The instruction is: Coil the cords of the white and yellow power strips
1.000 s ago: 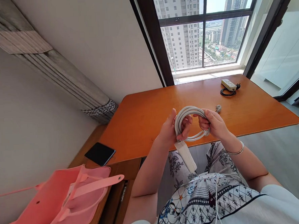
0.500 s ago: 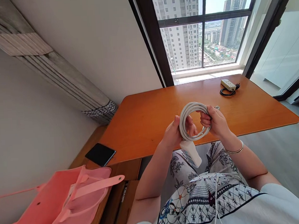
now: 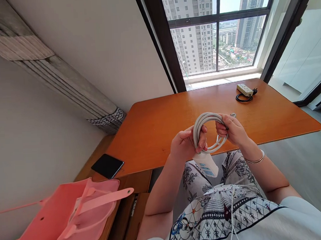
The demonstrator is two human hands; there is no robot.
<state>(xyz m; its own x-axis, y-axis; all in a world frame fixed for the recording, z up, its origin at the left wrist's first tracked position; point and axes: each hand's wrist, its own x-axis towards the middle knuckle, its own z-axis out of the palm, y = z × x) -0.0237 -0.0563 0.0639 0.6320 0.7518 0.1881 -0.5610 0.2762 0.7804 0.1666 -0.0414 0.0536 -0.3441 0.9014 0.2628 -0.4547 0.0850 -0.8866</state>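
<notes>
A white cable, wound into a loose coil, is held up between my two hands over the near edge of the table. My left hand grips the coil's left side, with its fingers passed through the loop. On the right side of the coil, my right hand is closed around the strands, and a small plug end sticks out above it. Below the coil hangs a white power strip with blue-grey markings on its face, tilted over my lap.
The brown wooden table spreads out ahead. A cream power strip with a black cord lies at its far right. To the left are a black tablet and an open pink bag. A window stands behind.
My left hand has shifted its hold, its fingers now curling around the coil's left side. The hanging white power strip has turned, showing more of its marked face.
</notes>
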